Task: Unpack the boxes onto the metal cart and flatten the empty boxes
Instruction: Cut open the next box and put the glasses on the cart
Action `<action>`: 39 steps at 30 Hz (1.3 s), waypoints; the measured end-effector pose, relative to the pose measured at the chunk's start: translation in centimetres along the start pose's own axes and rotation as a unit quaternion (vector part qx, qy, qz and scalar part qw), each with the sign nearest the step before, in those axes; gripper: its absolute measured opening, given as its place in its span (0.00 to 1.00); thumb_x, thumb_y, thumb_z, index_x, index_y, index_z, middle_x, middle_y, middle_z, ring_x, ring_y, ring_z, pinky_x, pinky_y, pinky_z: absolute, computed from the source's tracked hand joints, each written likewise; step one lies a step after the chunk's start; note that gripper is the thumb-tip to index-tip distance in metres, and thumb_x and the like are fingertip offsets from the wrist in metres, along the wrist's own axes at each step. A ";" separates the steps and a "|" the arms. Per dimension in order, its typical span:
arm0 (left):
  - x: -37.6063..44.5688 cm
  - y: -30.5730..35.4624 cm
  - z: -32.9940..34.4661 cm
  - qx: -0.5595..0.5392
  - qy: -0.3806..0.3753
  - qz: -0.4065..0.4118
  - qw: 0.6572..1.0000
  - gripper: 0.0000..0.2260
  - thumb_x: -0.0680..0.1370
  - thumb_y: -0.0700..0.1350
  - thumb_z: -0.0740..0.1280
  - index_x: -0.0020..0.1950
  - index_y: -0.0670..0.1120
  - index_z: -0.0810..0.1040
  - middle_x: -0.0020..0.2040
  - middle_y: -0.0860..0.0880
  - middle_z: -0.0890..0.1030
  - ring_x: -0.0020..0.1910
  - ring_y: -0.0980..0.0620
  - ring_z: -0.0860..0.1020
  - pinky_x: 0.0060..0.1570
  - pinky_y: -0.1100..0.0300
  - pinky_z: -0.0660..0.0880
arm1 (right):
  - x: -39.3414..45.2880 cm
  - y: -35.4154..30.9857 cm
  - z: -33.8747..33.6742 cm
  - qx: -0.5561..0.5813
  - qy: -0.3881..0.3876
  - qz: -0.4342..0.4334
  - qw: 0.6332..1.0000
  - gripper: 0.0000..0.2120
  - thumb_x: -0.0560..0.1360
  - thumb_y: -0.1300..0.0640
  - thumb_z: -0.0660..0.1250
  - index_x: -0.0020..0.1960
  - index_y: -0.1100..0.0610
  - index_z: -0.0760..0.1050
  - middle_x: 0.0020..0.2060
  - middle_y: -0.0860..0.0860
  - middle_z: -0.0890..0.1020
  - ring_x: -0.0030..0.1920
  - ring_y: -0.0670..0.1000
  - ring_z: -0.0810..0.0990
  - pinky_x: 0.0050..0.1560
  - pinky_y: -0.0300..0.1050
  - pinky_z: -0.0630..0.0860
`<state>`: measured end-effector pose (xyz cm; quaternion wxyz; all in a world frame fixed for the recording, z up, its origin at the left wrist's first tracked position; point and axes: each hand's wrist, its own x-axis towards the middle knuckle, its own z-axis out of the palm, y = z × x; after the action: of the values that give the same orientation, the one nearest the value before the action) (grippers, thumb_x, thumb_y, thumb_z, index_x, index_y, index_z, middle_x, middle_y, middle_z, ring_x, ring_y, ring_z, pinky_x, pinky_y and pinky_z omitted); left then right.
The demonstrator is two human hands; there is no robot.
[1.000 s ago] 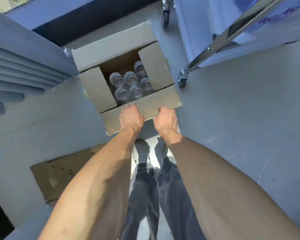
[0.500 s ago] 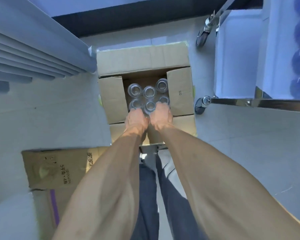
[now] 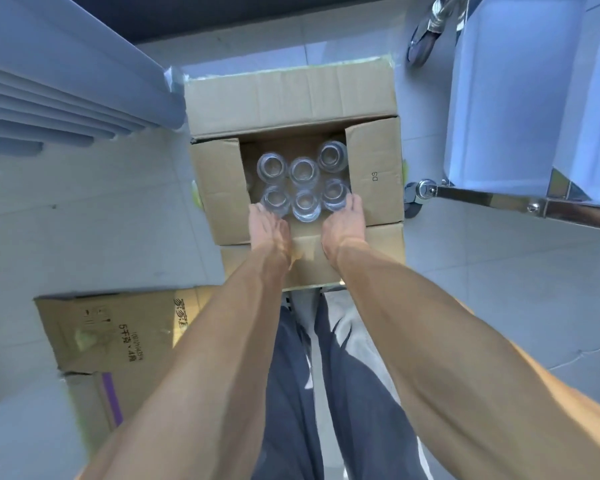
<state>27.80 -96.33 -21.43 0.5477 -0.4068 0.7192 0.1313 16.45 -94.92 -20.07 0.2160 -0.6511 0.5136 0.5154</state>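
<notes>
An open cardboard box (image 3: 291,98) stands on the floor in front of me, flaps folded out. Inside are several clear bottles (image 3: 303,171), seen from above in two rows. My left hand (image 3: 269,228) reaches over the near flap, its fingers curling down beside the near-left bottle (image 3: 274,199). My right hand (image 3: 343,226) does the same at the near-right bottle (image 3: 335,194). The fingertips of both are hidden in the box. The metal cart (image 3: 482,199) stands just right of the box, with a pale shelf above its chrome rail.
Cart casters (image 3: 411,200) sit close to the box's right side. A flattened cardboard box (image 3: 101,330) with printed text lies on the floor at my left. Stacked pale panels (image 3: 49,98) jut out at upper left. My legs and shoes are below the box.
My hands have gone from the near flap's edge into the box, met at the middle of the near row, then spread apart to its outer bottles. My view moved over the box.
</notes>
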 end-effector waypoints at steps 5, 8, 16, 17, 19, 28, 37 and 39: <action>-1.4 -1.7 -1.0 -0.048 -0.086 -0.089 0.991 0.10 0.77 0.50 0.59 0.50 0.48 0.77 0.45 0.46 0.78 0.46 0.46 0.74 0.56 0.44 0.62 | -1.1 -0.6 -2.0 -0.002 -0.062 0.040 0.997 0.22 0.80 0.50 0.55 0.71 0.57 0.70 0.67 0.59 0.75 0.69 0.68 0.70 0.73 0.65 0.52; -0.8 -3.2 0.1 -0.136 -0.143 -0.192 0.961 0.23 0.82 0.47 0.51 0.73 0.37 0.67 0.70 0.32 0.68 0.67 0.33 0.69 0.61 0.41 0.67 | -0.5 -0.1 -1.7 0.063 -0.093 0.129 0.985 0.26 0.81 0.53 0.53 0.76 0.64 0.61 0.73 0.69 0.64 0.73 0.73 0.60 0.71 0.73 0.51; 2.3 -7.3 5.4 -0.484 -0.095 -0.206 0.845 0.26 0.79 0.57 0.59 0.72 0.42 0.66 0.70 0.34 0.69 0.64 0.36 0.74 0.60 0.48 0.72 | 3.4 4.3 2.9 0.251 -0.049 0.284 0.924 0.24 0.83 0.62 0.50 0.78 0.59 0.56 0.76 0.70 0.43 0.76 0.73 0.46 0.73 0.69 0.50; 2.5 -7.2 5.4 -0.500 -0.078 -0.214 0.836 0.25 0.79 0.56 0.60 0.71 0.41 0.67 0.68 0.34 0.70 0.63 0.36 0.74 0.59 0.49 0.72 | 3.8 4.3 3.4 0.277 -0.036 0.280 0.919 0.25 0.82 0.63 0.51 0.78 0.57 0.56 0.76 0.71 0.41 0.75 0.73 0.46 0.72 0.69 0.52; 3.2 -6.5 5.2 -0.535 -0.035 -0.247 0.807 0.23 0.78 0.51 0.61 0.68 0.39 0.70 0.64 0.34 0.73 0.59 0.37 0.76 0.57 0.50 0.73 | 4.6 3.7 4.0 0.341 -0.009 0.287 0.895 0.27 0.79 0.64 0.57 0.77 0.58 0.57 0.75 0.72 0.38 0.75 0.74 0.46 0.68 0.67 0.61; 4.4 -3.1 4.4 -0.502 0.055 -0.356 0.787 0.23 0.73 0.48 0.67 0.64 0.39 0.69 0.76 0.28 0.51 0.76 0.32 0.56 0.67 0.46 0.64 | 5.8 2.1 2.4 0.472 0.088 0.379 0.791 0.29 0.66 0.47 0.75 0.60 0.58 0.68 0.77 0.68 0.43 0.74 0.73 0.52 0.68 0.57 0.66; 4.3 -3.0 1.0 -0.447 0.188 -0.135 0.864 0.12 0.77 0.41 0.64 0.60 0.42 0.72 0.60 0.41 0.74 0.58 0.39 0.74 0.53 0.48 0.71 | 4.8 1.9 0.7 0.387 0.188 0.134 0.893 0.16 0.72 0.62 0.63 0.60 0.57 0.69 0.55 0.58 0.76 0.58 0.60 0.74 0.57 0.53 0.69; 4.6 -2.9 0.8 -0.448 0.156 -0.109 0.874 0.10 0.77 0.40 0.61 0.58 0.42 0.72 0.56 0.40 0.77 0.55 0.38 0.77 0.50 0.49 0.72 | 5.0 2.2 0.3 0.377 0.097 0.071 0.918 0.15 0.74 0.63 0.62 0.60 0.58 0.71 0.54 0.58 0.80 0.58 0.61 0.78 0.56 0.51 0.72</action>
<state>30.15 -99.74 -25.07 0.1989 -0.6997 0.6104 0.3135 14.09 -97.74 -24.06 0.3577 -0.5298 0.7331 0.2321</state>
